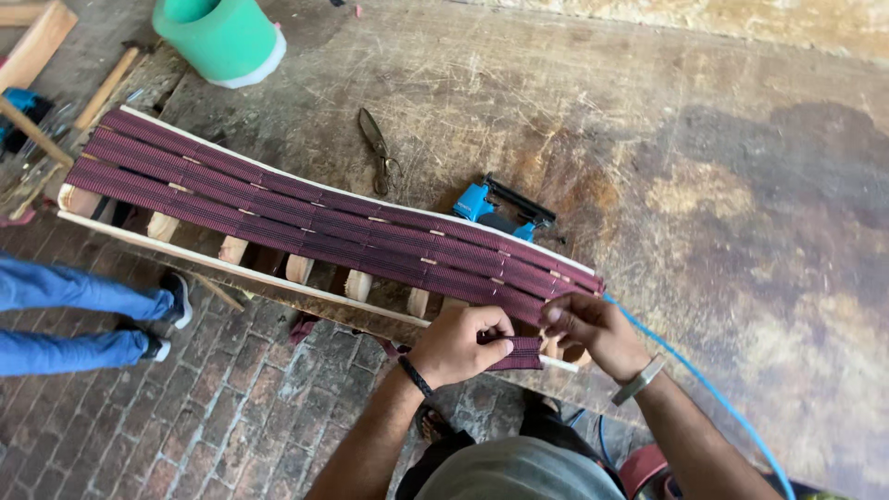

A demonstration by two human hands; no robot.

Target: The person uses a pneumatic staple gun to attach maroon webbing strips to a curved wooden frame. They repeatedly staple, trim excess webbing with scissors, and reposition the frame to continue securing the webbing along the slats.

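Workbench point(722, 185): broad, scarred wooden top, stained and scratched, taking up most of what I see.
Frame point(278, 268): long, curved wooden frame lying across the near edge of the bench, pale slats showing underneath, overhanging the brick floor point(213, 417).
Webbing point(306, 218): maroon ribbed straps running side by side the length of the frame, stapled at intervals. Looks soft and flexible, light, not slippery thanks to the ribs, so it should fold easily and want pinching near its free end.
Bystander: someone's blue-jeaned legs point(74, 315) and dark shoes stand on the bricks, well apart from me on my left.
Green tub point(222, 37): sitting at the far left of the bench.
Stapler point(500, 208): blue pneumatic gun lying just behind the frame, its blue hose point(704, 380) trailing past my right arm.
Scissors point(378, 148): dark pair, lying flat beyond the webbing.
Left hand point(458, 344): clenched on the strap end point(526, 352), thumb on top, at the frame's near right corner.
Right hand point(593, 326): fingers pinching the same strap where it leaves the frame, though I can't quite tell how firmly from here.
Strap end: short loose tail, held between both hands, just off the frame's edge.
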